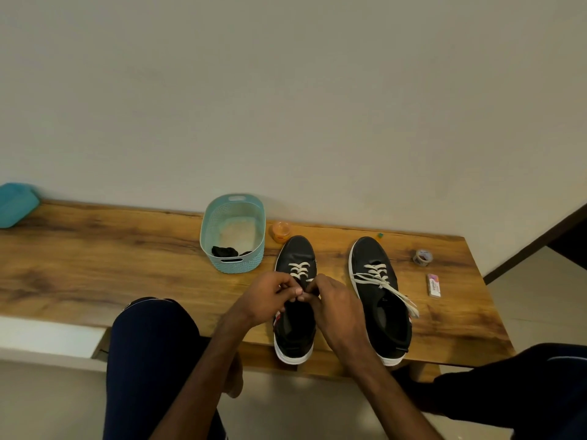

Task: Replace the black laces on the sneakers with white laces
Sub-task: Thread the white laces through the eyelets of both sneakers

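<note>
Two black sneakers with white soles stand side by side on the wooden table [95,258], toes pointing away from me. The left sneaker [293,331] has a white lace [298,270] crossed through its front eyelets. My left hand [263,300] and my right hand [333,308] meet over its tongue, and both pinch the white lace between fingertips. The right sneaker [379,300] is laced in white too, with loose lace ends [397,295] trailing over its right side. A black lace [225,251] lies bunched in the teal basket [233,203].
An orange jar [281,231] stands behind the left sneaker. A tape roll [422,257] and a small pink packet [434,284] lie at the right. A teal lid [16,204] sits at the far left edge. My knees flank the table's front edge.
</note>
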Available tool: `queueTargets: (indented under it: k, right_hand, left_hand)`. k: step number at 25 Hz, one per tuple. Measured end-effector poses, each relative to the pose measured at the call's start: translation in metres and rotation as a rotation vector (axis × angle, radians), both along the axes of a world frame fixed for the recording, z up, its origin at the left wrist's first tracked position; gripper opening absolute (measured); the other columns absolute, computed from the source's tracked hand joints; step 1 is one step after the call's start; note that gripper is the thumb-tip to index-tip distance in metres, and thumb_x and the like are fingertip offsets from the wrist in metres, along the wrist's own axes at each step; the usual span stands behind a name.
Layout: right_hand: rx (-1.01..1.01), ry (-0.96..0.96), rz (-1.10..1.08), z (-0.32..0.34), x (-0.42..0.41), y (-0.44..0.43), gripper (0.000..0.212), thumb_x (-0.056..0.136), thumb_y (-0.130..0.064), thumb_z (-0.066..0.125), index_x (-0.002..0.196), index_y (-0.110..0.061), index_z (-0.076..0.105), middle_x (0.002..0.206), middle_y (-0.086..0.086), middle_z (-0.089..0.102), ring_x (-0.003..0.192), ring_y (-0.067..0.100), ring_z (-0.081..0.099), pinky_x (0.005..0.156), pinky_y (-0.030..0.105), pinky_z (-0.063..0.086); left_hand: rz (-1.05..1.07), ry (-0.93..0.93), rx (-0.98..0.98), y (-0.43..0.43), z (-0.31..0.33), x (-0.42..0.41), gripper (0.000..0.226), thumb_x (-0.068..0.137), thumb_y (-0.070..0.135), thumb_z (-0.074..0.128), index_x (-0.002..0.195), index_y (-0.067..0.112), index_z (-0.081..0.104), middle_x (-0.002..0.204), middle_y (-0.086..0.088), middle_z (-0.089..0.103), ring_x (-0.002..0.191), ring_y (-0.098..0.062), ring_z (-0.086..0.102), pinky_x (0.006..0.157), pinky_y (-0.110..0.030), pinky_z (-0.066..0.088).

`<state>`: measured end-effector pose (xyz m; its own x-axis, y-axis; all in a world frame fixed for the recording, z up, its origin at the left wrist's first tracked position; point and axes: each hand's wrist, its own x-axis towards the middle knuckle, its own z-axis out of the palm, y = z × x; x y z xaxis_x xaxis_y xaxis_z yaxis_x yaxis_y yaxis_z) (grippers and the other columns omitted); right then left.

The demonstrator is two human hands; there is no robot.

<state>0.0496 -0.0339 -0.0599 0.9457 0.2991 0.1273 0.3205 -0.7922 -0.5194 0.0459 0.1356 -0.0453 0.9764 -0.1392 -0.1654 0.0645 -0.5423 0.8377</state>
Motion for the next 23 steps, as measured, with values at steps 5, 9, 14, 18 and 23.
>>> queueTargets:
  k: [5,9,14,18,23]
  right_hand:
    - [0.058,0.125,-0.079,-0.021,0.004,0.0,0.033,0.087,-0.042,0.07,0.113,-0.024,0.061,0.11,-0.01,0.062,0.1,0.011,0.058,0.083,0.029,0.051]
    - [0.08,0.12,-0.068,-0.034,0.001,0.0,0.024,0.094,-0.033,0.06,0.117,-0.025,0.06,0.114,-0.008,0.061,0.098,0.013,0.062,0.08,0.032,0.054]
    - [0.025,0.098,-0.077,-0.037,-0.001,0.003,0.03,0.102,-0.03,0.045,0.129,-0.025,0.057,0.125,-0.006,0.059,0.107,0.011,0.06,0.084,0.03,0.054]
    - [0.074,0.114,-0.081,-0.04,0.001,-0.001,0.029,0.101,-0.029,0.047,0.128,-0.026,0.058,0.123,-0.009,0.06,0.104,0.008,0.059,0.083,0.025,0.053]
    - [0.138,0.108,-0.094,-0.044,0.001,0.0,0.028,0.099,-0.03,0.053,0.125,-0.027,0.06,0.12,-0.01,0.059,0.099,0.006,0.06,0.08,0.025,0.054]
  left_hand:
    - [0.241,-0.064,0.169,0.006,-0.019,0.008,0.007,0.092,0.02,0.066,0.092,0.016,0.072,0.087,0.005,0.069,0.08,-0.004,0.06,0.067,-0.018,0.041]
    - [0.278,-0.022,0.276,-0.009,-0.031,0.011,0.01,0.094,0.024,0.063,0.095,0.016,0.069,0.088,0.006,0.066,0.082,-0.007,0.058,0.071,-0.021,0.042]
    - [0.25,-0.071,0.3,-0.017,-0.046,0.015,0.007,0.093,0.028,0.064,0.089,0.022,0.067,0.095,0.004,0.067,0.086,-0.009,0.062,0.08,-0.035,0.054]
    - [0.307,-0.078,0.296,-0.028,-0.051,0.016,0.007,0.093,0.031,0.064,0.088,0.027,0.065,0.096,0.008,0.065,0.086,-0.008,0.061,0.078,-0.034,0.053]
    - [0.336,-0.065,0.345,-0.032,-0.055,0.016,0.005,0.092,0.03,0.064,0.088,0.026,0.066,0.094,0.01,0.063,0.085,-0.008,0.059,0.075,-0.032,0.051]
